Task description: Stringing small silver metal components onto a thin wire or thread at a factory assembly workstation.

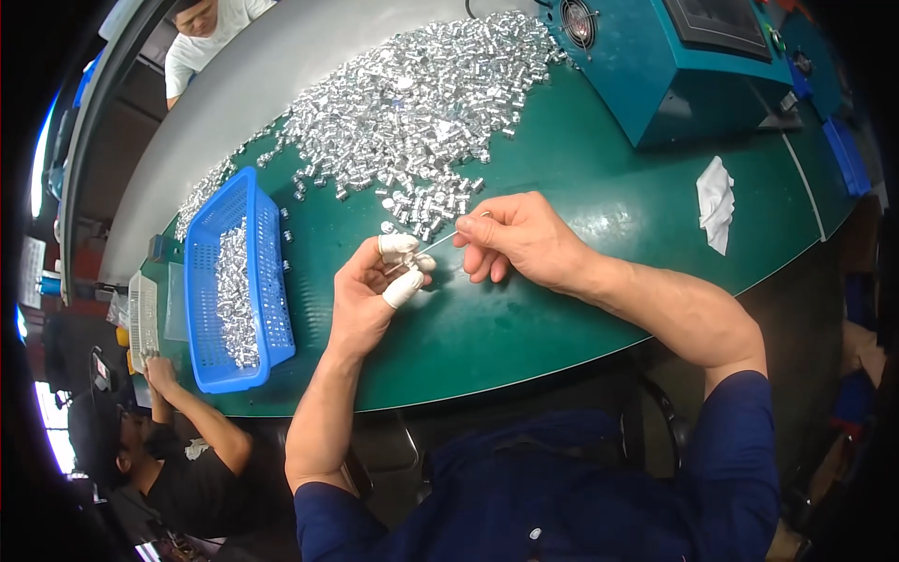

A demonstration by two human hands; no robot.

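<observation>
White finger cots cover several fingertips of my left hand [361,298], which are pinched together above the green table. Whatever they grip is too small and too covered to make out. From the right, my right hand [529,242] holds a thin metal rod [438,243] between thumb and forefinger. The rod slants down to the left, its far end at the left fingertips. Just beyond my hands spreads a large heap of small silvery metal parts [403,122], with a few loose ones close to my left fingers.
A blue plastic basket [278,323] with more silvery parts stands on the green table [581,197] to my left. A teal machine [646,80] is at the back right, near a crumpled white cloth [715,204]. One person sits at far left; another is across the table.
</observation>
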